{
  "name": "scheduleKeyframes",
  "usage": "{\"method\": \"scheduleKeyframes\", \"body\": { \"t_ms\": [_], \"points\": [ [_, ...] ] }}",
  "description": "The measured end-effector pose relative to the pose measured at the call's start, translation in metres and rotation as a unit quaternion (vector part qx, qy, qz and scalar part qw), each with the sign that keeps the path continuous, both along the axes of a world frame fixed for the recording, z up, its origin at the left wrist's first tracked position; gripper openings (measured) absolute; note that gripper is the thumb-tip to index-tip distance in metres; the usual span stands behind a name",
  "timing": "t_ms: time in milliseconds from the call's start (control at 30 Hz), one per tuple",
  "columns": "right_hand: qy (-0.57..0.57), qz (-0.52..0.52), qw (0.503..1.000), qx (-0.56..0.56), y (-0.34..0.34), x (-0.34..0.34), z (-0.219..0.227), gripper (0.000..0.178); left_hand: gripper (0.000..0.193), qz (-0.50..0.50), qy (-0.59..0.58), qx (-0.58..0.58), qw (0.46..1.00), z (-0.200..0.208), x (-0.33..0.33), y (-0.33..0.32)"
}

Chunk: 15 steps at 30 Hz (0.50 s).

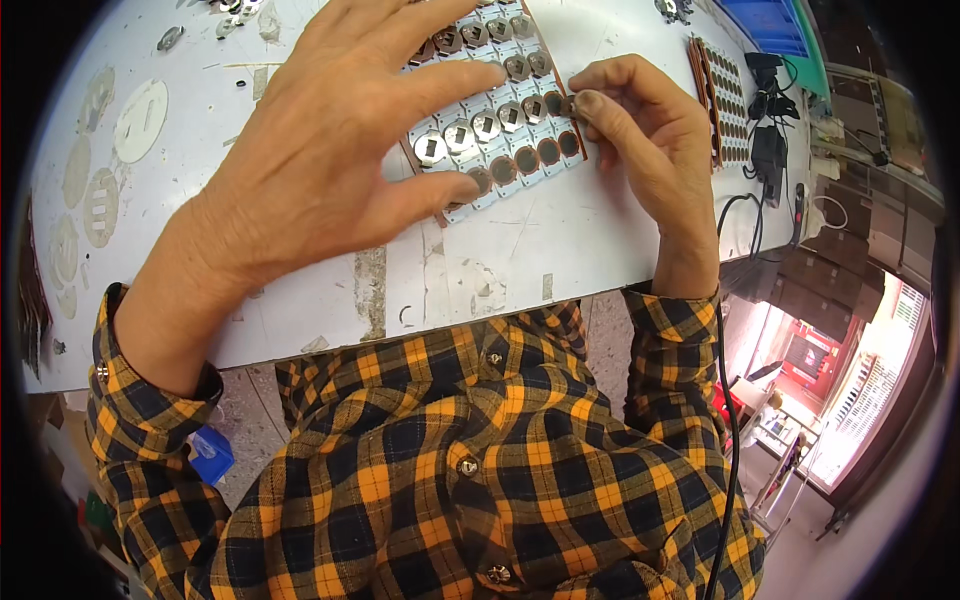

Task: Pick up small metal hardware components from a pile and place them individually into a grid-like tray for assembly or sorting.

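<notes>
A panel of small circuit boards (517, 184) lies on the white table, marked with rows of round spots. Shiny metal pieces (485, 124) with square openings sit on several rows; in the nearest row, dark round spots (526, 160) show bare. My left hand (320, 140) is spread open over the panel's left side, its thumb and fingers reaching across it and hiding part of it. At the panel's right edge, my right hand (650, 130) is closed, thumb against index finger, on a small metal piece (570, 106) that is mostly hidden by the fingertips.
Another panel (728, 105) stands farther right, beside black cables and adapters (768, 155). A blue tray (765, 25) is at the far right. Loose metal parts (235, 12) lie at the far left, with pale round marks (140, 122) on the tabletop nearer.
</notes>
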State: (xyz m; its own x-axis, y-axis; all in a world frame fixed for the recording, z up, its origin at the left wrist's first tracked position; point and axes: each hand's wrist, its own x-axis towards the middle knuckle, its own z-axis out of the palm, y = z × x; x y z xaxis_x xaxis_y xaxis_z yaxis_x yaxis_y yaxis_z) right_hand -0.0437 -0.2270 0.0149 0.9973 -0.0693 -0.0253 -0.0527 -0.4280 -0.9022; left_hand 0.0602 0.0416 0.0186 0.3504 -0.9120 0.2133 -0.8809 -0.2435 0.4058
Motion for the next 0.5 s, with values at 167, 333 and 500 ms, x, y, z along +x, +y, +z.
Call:
{"method": "scheduleKeyframes", "body": {
  "t_ms": [167, 333, 500],
  "points": [
    [-0.043, 0.065, 0.995, -0.059, 0.003, 0.006, -0.005, 0.012, 0.067, 0.027, -0.018, -0.029, 0.999, -0.008, -0.005, 0.002],
    [-0.051, 0.024, 0.992, -0.114, 0.012, 0.0, -0.009, 0.012, 0.076, 0.063, -0.039, -0.084, 0.994, -0.013, -0.013, -0.002],
    [-0.059, -0.02, 0.989, -0.131, 0.016, -0.007, -0.01, 0.014, 0.082, 0.06, -0.014, -0.072, 0.995, -0.02, -0.012, -0.001]
  ]
}}
